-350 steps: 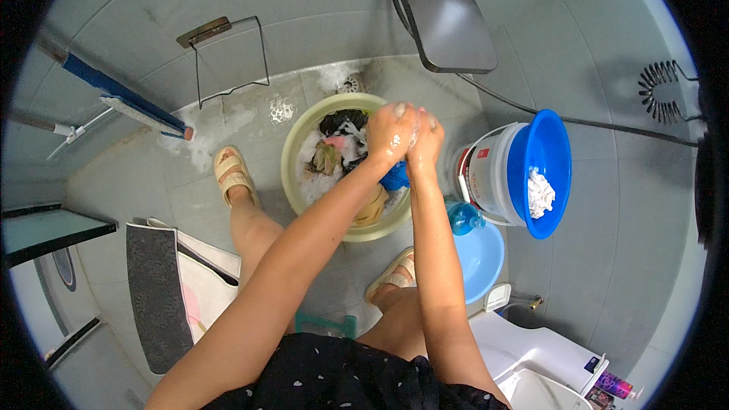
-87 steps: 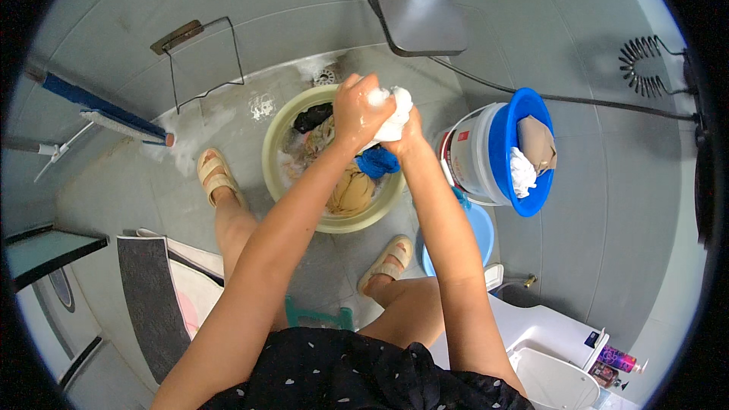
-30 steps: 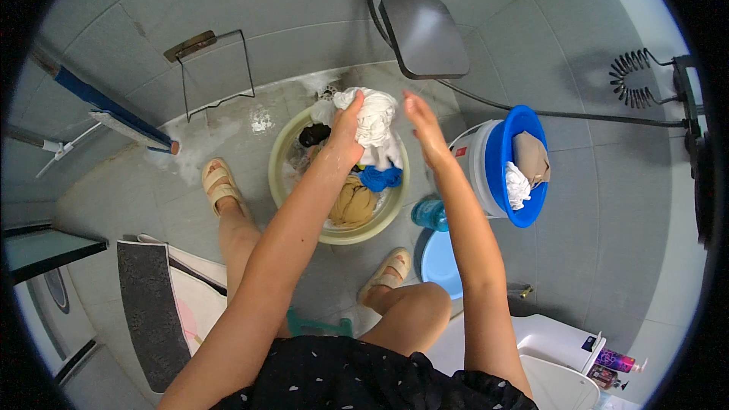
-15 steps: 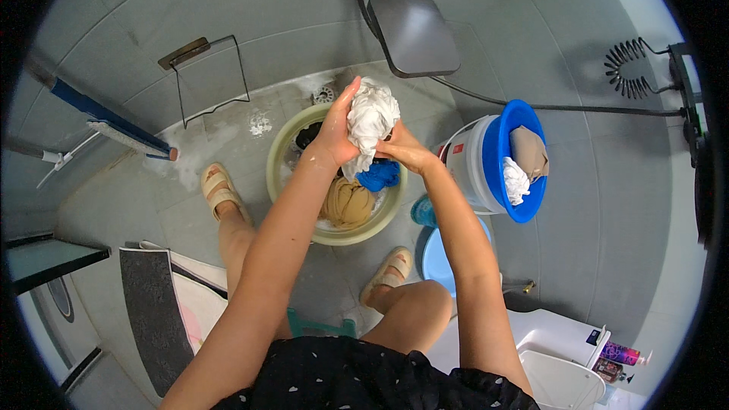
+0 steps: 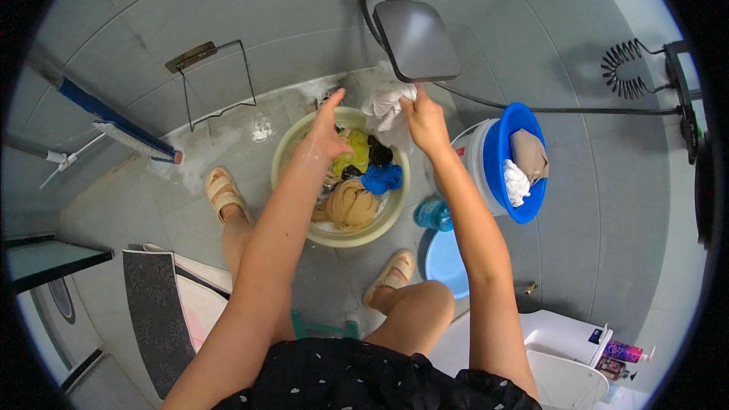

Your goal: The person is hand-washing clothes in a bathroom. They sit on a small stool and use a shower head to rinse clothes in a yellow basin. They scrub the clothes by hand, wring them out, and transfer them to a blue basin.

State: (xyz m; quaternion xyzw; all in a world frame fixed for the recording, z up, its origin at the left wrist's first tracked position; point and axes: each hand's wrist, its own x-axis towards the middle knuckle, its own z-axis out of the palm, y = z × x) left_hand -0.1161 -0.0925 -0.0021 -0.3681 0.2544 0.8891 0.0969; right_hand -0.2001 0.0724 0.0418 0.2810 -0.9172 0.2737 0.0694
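A wet white cloth [image 5: 386, 103] hangs, partly blurred, from my right hand [image 5: 427, 123], whose fingers are closed on its upper right end. Its kind of garment cannot be made out. My left hand [image 5: 325, 137], fingers apart and holding nothing, is over the left side of a pale yellow-green basin [image 5: 339, 240]. Inside the basin lie a tan cloth [image 5: 351, 206], a blue cloth [image 5: 382, 178], a yellow-green cloth [image 5: 355, 150] and dark pieces, with some suds around them.
A grey shower head [image 5: 418, 39] juts out above my right hand. To the right, a blue basin [image 5: 537, 201] with a tan and a white cloth sits on a white bucket [image 5: 478, 171]. Nearby are a teal bottle [image 5: 433, 214] and a light-blue basin [image 5: 448, 264].
My left hand has let go of the white cloth and moved left. My right hand has carried the cloth up and right, uncovering the yellow-green cloth in the basin.
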